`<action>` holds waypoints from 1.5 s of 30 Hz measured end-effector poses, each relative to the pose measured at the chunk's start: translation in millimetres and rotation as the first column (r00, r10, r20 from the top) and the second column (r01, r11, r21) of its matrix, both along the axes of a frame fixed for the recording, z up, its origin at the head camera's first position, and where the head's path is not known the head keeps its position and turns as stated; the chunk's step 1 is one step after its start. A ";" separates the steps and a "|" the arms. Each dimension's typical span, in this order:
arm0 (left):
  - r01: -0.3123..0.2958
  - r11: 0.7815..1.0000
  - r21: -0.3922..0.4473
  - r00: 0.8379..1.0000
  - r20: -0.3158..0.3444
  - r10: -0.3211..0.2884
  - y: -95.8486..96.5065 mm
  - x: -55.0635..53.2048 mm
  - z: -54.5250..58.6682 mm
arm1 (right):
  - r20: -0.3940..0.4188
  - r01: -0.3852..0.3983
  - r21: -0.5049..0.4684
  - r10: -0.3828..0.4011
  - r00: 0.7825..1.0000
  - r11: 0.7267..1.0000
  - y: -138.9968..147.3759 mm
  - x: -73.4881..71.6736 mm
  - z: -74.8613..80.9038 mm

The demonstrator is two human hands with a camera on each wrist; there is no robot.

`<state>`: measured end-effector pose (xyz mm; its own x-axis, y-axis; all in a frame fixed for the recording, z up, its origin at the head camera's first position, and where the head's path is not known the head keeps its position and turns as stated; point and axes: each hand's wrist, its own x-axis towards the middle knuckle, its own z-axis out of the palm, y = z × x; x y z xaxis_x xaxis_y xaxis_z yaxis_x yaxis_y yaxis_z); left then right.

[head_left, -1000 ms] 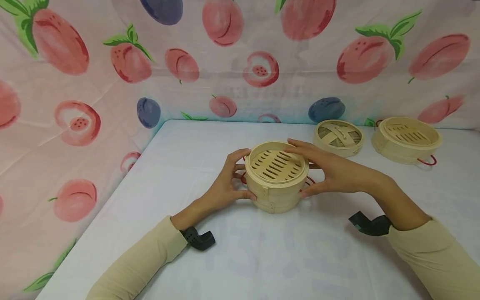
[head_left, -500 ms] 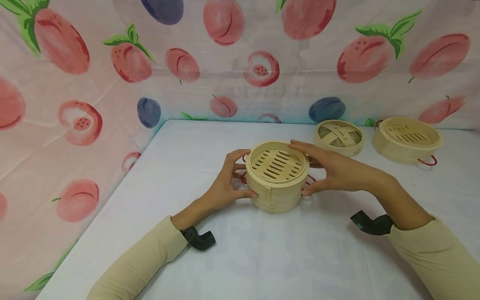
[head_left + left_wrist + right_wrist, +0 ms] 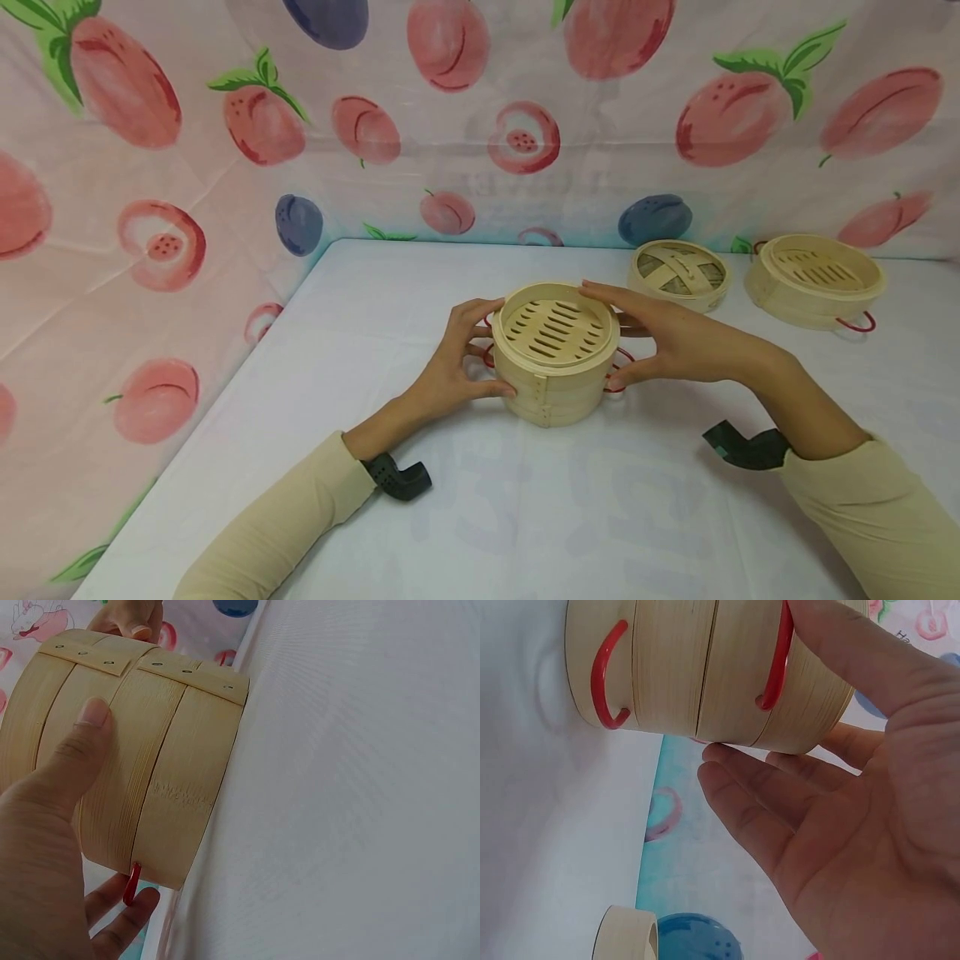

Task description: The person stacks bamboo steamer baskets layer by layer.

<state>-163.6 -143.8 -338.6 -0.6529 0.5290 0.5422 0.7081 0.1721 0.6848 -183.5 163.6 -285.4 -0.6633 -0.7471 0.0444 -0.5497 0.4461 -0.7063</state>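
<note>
Two round bamboo steamer baskets [image 3: 562, 396] stand stacked on the white-covered table, the upper one showing its slotted floor. My left hand [image 3: 450, 362] holds the stack from the left, thumb on the front wall and fingers reaching round behind. The left wrist view shows that thumb flat against the bamboo wall [image 3: 176, 757], with two fingers beside a red handle [image 3: 132, 885]. My right hand [image 3: 675, 342] is at the right side, its index fingertip at the upper rim. In the right wrist view its fingers extend loosely along the far side, the thumb beside the upper red handle [image 3: 778, 667].
A woven bamboo lid [image 3: 678, 279] lies at the back right of the table [image 3: 405, 533]. Right of it stands another slotted steamer basket [image 3: 813, 304] with red handles. A fruit-patterned cloth [image 3: 450, 167] hangs behind and along the left.
The stack has turned very slightly, its front seam shifting right. My right thumb and index finger have drawn back a little to the right, showing more of the red handles. My left hand keeps its hold.
</note>
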 end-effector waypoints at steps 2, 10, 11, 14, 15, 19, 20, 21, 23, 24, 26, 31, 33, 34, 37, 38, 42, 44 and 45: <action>0.001 1.000 0.003 1.000 -0.001 -0.001 0.2 0.1 0.1 | 0.000 -0.002 -0.002 0.002 1.000 1.000 0.8 -0.3 -0.1; -0.010 1.000 0.000 1.000 0.007 0.010 0.8 0.2 0.6 | 0.030 0.028 0.014 -0.029 0.999 1.000 2.3 -0.8 -0.2; -0.013 1.000 -0.003 1.000 0.009 0.013 0.8 0.3 0.7 | 0.034 0.033 0.017 -0.034 0.999 0.999 2.2 -0.8 0.2; -0.013 1.000 -0.004 1.000 0.008 0.013 0.8 0.0 0.7 | 0.044 0.040 0.019 -0.041 0.998 0.999 2.0 -0.9 1.3; -0.013 1.000 -0.004 1.000 0.008 0.013 0.8 0.0 0.9 | 0.046 0.040 0.019 -0.041 0.998 0.999 1.9 -0.9 1.6; -0.012 1.000 -0.001 1.000 0.001 0.012 1.0 -0.1 1.4 | 0.037 0.039 0.020 -0.040 0.998 0.999 2.3 -1.0 2.5; -0.014 1.000 -0.001 1.000 0.001 0.014 0.9 0.0 1.4 | 0.036 0.040 0.020 -0.041 0.999 0.999 2.5 -1.1 2.5; -0.016 1.000 0.000 1.000 0.001 0.016 0.9 0.1 1.5 | 0.032 0.040 0.019 -0.041 0.999 0.999 2.8 -1.2 2.4; -0.018 1.000 0.003 1.000 0.004 0.018 0.6 0.3 1.1 | 0.022 0.043 0.024 -0.044 0.999 0.999 3.3 -1.4 2.1; -0.021 1.000 0.004 1.000 0.006 0.021 0.4 0.5 1.1 | 0.018 0.045 0.025 -0.045 0.999 0.999 3.5 -1.5 1.8; -0.021 1.000 0.009 1.000 0.012 0.021 0.2 0.8 0.7 | 0.016 0.046 0.026 -0.047 0.999 0.999 3.6 -1.5 1.2; -0.019 1.000 0.019 1.000 0.013 0.019 0.3 1.0 -0.1 | 0.003 0.068 0.040 -0.069 0.998 0.997 2.1 -1.0 0.8; -0.017 1.000 0.017 1.000 0.006 0.016 0.2 1.1 -0.5 | -0.002 0.081 0.047 -0.081 0.997 0.996 1.3 -0.8 0.8; -0.015 1.000 0.014 1.000 0.002 0.015 0.0 1.1 -0.7 | -0.003 0.085 0.049 -0.085 0.996 0.995 0.9 -0.6 0.8; -0.008 1.000 0.005 1.000 -0.003 0.008 -0.5 1.0 -1.7 | -0.001 0.094 0.050 -0.094 0.996 0.994 0.3 0.0 1.0; -0.007 1.000 0.003 1.000 -0.001 0.007 -0.6 1.3 -1.7 | 0.000 0.097 0.051 -0.097 0.995 0.994 0.2 0.2 1.0; -0.007 1.000 -0.006 1.000 0.001 0.007 -1.0 1.1 -1.8 | 0.002 0.106 0.056 -0.107 0.994 0.993 -0.1 0.2 1.3; -0.007 1.000 -0.008 1.000 0.003 0.007 -0.9 1.0 -1.2 | 0.008 0.111 0.057 -0.112 0.994 0.992 -0.1 0.1 1.4; -0.005 1.000 -0.010 1.000 0.005 0.005 -0.9 0.7 -1.2 | 0.012 0.112 0.057 -0.113 0.994 0.992 0.0 0.3 1.7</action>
